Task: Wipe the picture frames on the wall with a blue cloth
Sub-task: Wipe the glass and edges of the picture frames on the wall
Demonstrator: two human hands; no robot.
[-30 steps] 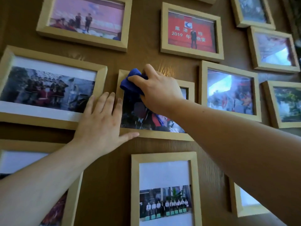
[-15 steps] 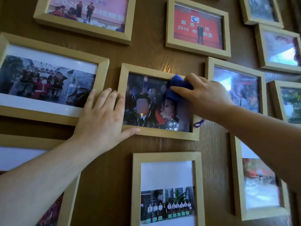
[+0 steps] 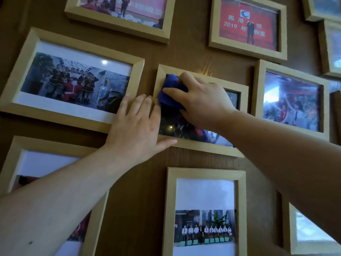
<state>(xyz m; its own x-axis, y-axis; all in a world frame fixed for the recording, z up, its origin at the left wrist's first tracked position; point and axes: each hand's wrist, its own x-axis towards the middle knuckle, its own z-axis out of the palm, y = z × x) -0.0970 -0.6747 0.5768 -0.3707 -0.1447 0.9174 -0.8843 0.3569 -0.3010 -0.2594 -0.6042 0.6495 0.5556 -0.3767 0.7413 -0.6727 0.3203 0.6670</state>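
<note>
One frame is under the cloth: the right hand point(image 3: 203, 100) presses the bunched blue cloth point(image 3: 170, 91) to the upper-left glass of the middle frame point(image 3: 201, 145), the left hand point(image 3: 136, 126) lies flat, fingers spread, bracing its left edge, and the neighbouring frames point(image 3: 291, 100) likely remain.

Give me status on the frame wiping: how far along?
Done: nothing shows which frames are already wiped. In hand: the right hand presses the bunched blue cloth on the glass of the small light-wood centre frame, while the left hand lies flat over its left edge. Left: cannot tell for the surrounding frames, like the portrait frame below.
</note>
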